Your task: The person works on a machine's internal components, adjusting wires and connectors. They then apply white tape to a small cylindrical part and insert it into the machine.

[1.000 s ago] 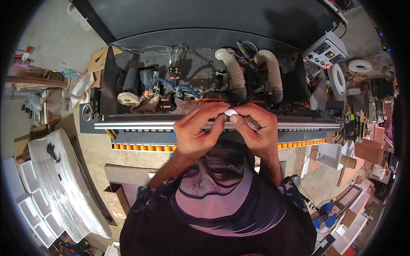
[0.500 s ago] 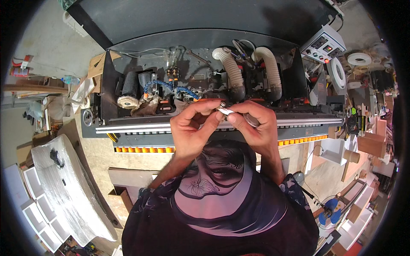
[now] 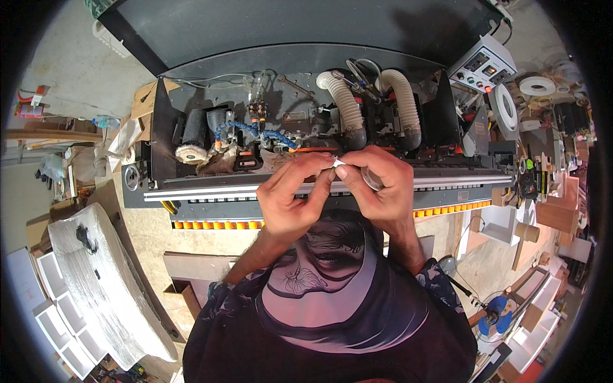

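Note:
At the centre, over the front rail of a dark grey machine, my hands meet at their fingertips. My left hand pinches a small white piece, with a tiny metal bit beside it. My right hand grips the same white piece between thumb and forefinger, and a round metal thing shows in its curled fingers. The fingertips partly hide the pieces. Behind them, in the machine, are blue segmented hoses and two ribbed hoses.
A raised dark cover backs the machine, with a control box at its right. Orange rollers line the front. A plastic-wrapped slab lies at lower left. White panels, cartons and a blue fan crowd the sides.
Both hands have shifted slightly around the small white piece, staying pinched together. A small metal bit appeared above the left fingertips half a second ago and is now mostly hidden.

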`<state>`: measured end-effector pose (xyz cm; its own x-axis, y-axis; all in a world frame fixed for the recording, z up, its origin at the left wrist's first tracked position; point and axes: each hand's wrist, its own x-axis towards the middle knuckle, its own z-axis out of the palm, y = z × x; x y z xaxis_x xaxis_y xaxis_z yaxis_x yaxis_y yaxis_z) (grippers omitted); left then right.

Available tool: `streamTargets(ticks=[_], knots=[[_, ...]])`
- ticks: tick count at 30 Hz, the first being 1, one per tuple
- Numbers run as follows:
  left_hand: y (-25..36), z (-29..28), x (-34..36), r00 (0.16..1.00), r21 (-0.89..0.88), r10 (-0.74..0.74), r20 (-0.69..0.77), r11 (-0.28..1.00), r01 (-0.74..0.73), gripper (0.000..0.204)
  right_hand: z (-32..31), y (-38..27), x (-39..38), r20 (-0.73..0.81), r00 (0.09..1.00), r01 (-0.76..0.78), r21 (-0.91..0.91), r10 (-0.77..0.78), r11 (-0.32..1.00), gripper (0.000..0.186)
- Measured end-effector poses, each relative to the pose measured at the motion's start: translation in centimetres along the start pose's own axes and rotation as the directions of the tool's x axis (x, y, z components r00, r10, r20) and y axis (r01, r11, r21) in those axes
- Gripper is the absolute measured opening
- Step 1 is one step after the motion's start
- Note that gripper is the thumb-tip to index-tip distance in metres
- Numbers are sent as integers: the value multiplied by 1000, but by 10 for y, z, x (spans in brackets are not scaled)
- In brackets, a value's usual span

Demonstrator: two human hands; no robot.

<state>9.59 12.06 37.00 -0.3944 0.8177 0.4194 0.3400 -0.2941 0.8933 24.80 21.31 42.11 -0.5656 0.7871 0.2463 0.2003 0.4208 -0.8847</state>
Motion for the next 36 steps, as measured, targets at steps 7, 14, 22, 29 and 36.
streamTargets(ticks=[7, 14, 22, 29, 36], knots=[[2, 3, 2, 999, -6, 32, -22, 999, -32, 28, -5, -8, 0, -8, 1000, 12, -152, -13, 988, 11], [5, 6, -4, 981, -246, -187, -53, 955, 168, 28, 0, -10, -3, -47, 996, -75, 3, 75, 997, 12], [5, 6, -4, 977, -356, -207, -46, 917, 177, 29, -2, -1, -2, -19, 993, 119, -39, -120, 992, 21], [7, 5, -1, 985, -311, -164, -51, 940, 140, 31, -1, -1, -2, -25, 988, 148, -65, -150, 987, 24], [9, 3, 0, 990, -262, -135, -43, 958, 120, 32, 1, -1, 0, -61, 988, 142, 8, -142, 990, 23]])
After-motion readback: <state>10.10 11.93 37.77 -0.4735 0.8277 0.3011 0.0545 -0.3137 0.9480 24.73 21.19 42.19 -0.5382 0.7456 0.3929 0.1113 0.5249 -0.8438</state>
